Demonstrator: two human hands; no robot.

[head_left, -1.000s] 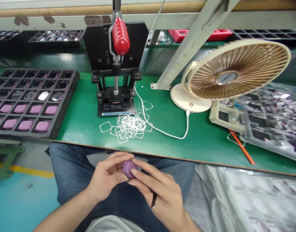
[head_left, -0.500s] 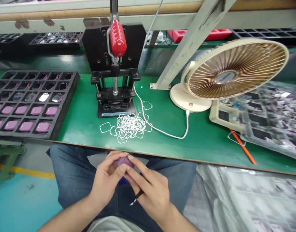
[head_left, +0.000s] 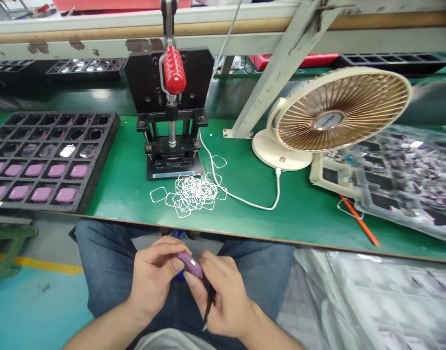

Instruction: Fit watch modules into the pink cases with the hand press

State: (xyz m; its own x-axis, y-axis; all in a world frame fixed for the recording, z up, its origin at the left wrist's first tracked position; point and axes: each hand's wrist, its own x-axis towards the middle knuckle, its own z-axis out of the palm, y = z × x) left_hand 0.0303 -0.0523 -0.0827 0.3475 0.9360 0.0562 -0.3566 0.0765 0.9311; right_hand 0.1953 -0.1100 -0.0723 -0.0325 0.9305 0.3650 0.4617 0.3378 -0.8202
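Note:
My left hand (head_left: pixel 153 274) pinches one end of a small purple rounded casing (head_left: pixel 190 264) above my lap. The casing is tilted, its glossy curved side showing. My right hand (head_left: pixel 225 291) is closed at the casing's other end, fingertips close against it. A thin dark tool with a shiny tip (head_left: pixel 209 307) is tucked in that same hand and points down towards me; its exact kind is unclear. On the green table beyond lies a heap of thin white ring-shaped gaskets (head_left: pixel 197 192).
A black hand press (head_left: pixel 172 141) with a red handle stands behind the gaskets. To the left is a foam tray (head_left: pixel 111 141) of purple casings. A cream fan (head_left: pixel 328 119), its white cable, an orange stick (head_left: pixel 361 222) and clear plastic trays (head_left: pixel 365 194) occupy the right.
The purple casing has been turned so its long edge slants down to the right. My hands have shifted slightly down, and the dark tool points more steeply downward. The camera view has tilted up slightly.

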